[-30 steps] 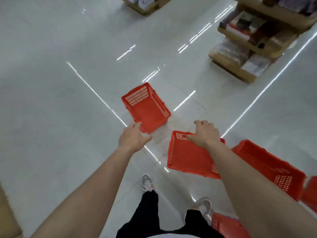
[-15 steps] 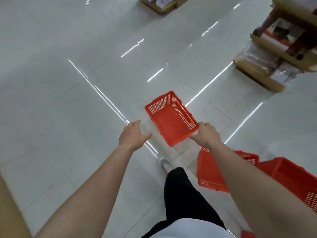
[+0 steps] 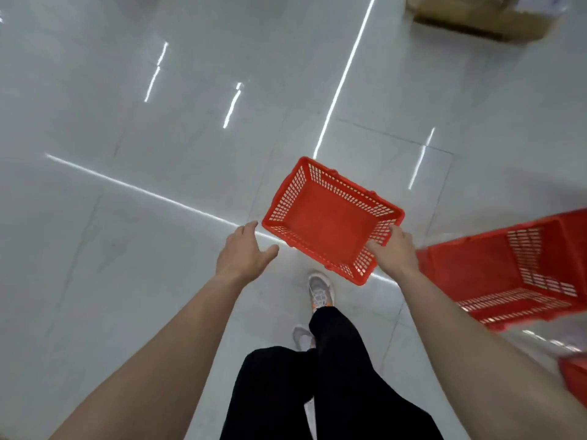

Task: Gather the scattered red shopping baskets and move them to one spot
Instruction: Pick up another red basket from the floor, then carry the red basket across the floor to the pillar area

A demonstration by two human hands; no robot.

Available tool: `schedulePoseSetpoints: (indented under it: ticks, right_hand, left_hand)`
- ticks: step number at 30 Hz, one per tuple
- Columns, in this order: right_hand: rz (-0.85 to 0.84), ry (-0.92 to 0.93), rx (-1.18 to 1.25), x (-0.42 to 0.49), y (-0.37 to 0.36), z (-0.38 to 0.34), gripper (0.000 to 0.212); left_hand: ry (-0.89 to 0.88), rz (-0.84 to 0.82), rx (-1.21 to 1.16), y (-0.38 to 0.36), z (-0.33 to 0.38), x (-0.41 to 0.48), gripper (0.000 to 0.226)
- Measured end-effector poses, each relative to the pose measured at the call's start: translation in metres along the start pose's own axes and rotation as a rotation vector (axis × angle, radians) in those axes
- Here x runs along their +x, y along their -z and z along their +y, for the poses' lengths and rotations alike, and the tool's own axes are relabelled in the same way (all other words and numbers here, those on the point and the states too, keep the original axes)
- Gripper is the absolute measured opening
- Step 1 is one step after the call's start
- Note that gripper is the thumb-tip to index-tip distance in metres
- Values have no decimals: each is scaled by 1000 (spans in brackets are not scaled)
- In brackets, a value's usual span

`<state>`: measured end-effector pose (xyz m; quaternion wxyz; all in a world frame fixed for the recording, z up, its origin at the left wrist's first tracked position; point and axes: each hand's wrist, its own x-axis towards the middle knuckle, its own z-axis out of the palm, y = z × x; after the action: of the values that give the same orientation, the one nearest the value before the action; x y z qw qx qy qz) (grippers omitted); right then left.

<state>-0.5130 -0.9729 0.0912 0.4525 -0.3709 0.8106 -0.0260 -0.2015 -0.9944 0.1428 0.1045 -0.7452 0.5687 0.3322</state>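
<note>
Head view: pick-up step, by the look of it. Right hand (image 3: 394, 254) grips near-right corner of red basket (image 3: 327, 217), fingers curled over rim. Basket mid-scene, tilted; lifted or on floor (image 3: 127, 185), cannot tell. Left hand (image 3: 243, 254) empty, fingers spread, just beside near-left corner. Second basket (image 3: 508, 268) at right, tipped. Next move likely: left hand takes rim, carry across to it. No readable writing.
</note>
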Motion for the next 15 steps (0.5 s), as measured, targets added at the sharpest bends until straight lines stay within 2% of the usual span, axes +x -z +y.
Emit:
schedulePoseSetpoints:
  ticks: [3,6,9,12,15]
  right_hand:
    - [109,-106,162,39,-32,24,52]
    - [240,-202,220,88,-73,63,64]
    - [300,-301,222,141,-121,105,78]
    - [384,-346,265,188,-166,143,78]
    - [406,-355,446,221,-208,173,70]
  left_hand:
    - [-43,-28,33,-17,-11,77,96]
    - [-84,-15,41,-56,-18,163,99]
    - [-126,-3,52,-115,-30,247,102]
    - [-87,26,20,-170,-41,318,98]
    - [-56,-67,-161,-214,-49,364,83]
